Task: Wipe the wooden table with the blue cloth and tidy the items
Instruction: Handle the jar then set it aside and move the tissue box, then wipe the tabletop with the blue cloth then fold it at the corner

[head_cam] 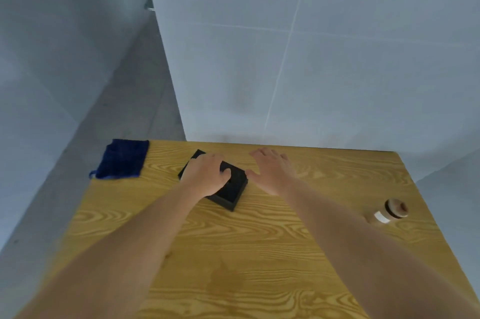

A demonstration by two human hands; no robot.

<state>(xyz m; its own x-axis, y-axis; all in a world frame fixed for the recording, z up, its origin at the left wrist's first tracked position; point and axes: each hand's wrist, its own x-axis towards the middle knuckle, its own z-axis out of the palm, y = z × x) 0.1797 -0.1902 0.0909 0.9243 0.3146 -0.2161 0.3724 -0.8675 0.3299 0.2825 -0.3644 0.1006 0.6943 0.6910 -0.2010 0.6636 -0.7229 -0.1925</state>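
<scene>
Forearms crossed the surface (259,253) toward twelve o'clock. At three o'clock a bottle (389,212) lay on its side. Farther off, the left hand (207,176) clamped a black box (232,190). The right hand (270,170) was spread, empty, just beside it. At ten o'clock the cloth (122,159) overhung the far corner. It was probably light and limp, best bunched at its middle.

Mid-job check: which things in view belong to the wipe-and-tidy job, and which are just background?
Job:
- blue cloth, far left corner
- wooden table
- black box under the left hand
- brown bottle near the right edge

Just there:
- tiled wall
- small metal fitting at the wall's edge
</scene>
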